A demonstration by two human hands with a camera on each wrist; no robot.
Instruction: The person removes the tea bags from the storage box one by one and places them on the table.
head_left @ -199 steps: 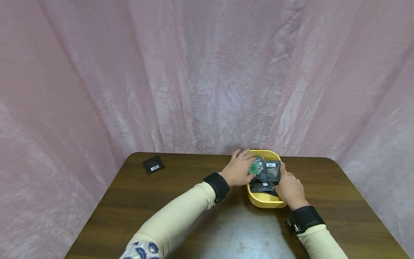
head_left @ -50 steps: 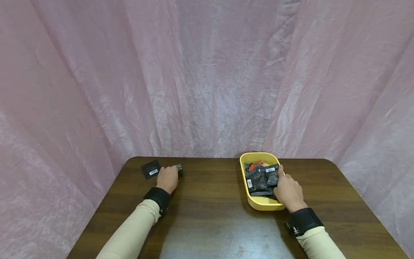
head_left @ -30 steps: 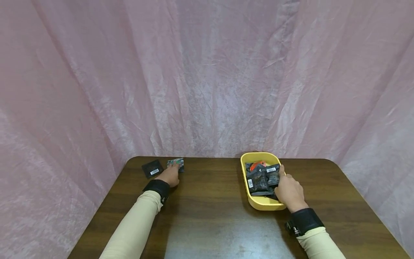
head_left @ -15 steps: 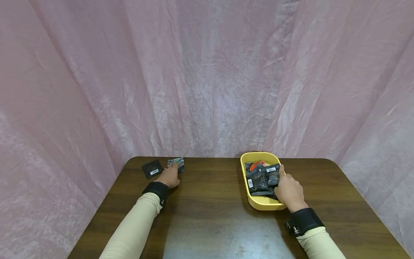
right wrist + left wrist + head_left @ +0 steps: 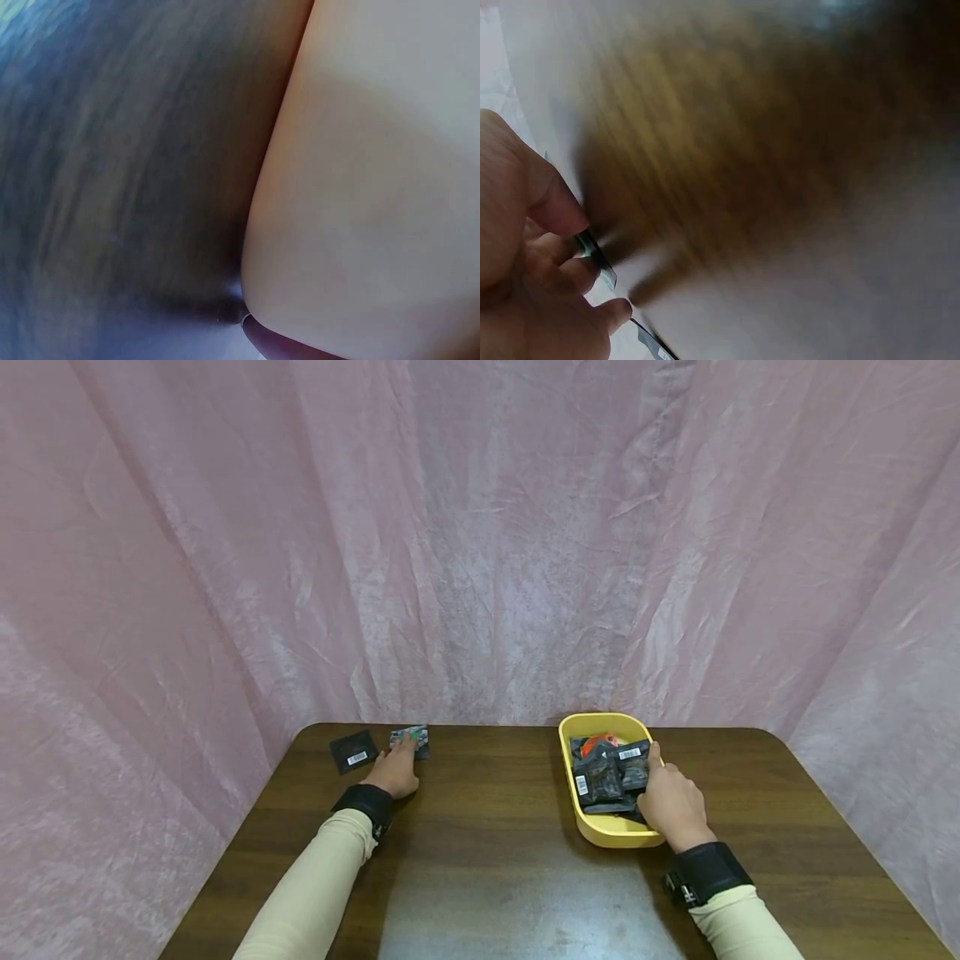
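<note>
On the far left of the table, my left hand [image 5: 394, 770] rests its extended fingers on a small flat packet [image 5: 420, 747] with a grey and green pattern. The left wrist view shows that packet edge-on [image 5: 596, 259] beneath the fingertips. Just left of it lies a black packet [image 5: 353, 751] with a white barcode label. My right hand [image 5: 670, 797] grips the right rim of a yellow plastic bin [image 5: 615, 837]; its fingers are partly hidden. Several black packets [image 5: 598, 777] are heaped inside the bin, along with an orange-marked one [image 5: 597, 744]. Skin fills much of the right wrist view.
The brown wooden table [image 5: 487, 802] has rounded far corners. Behind its far edge hangs a pink velvet curtain [image 5: 480, 568]. Black bands circle both wrists, over cream sleeves.
Since the earliest frame, my left hand has moved from the bin to the left, and the patterned packet now lies beside the black one. My right hand has stayed on the rim.
</note>
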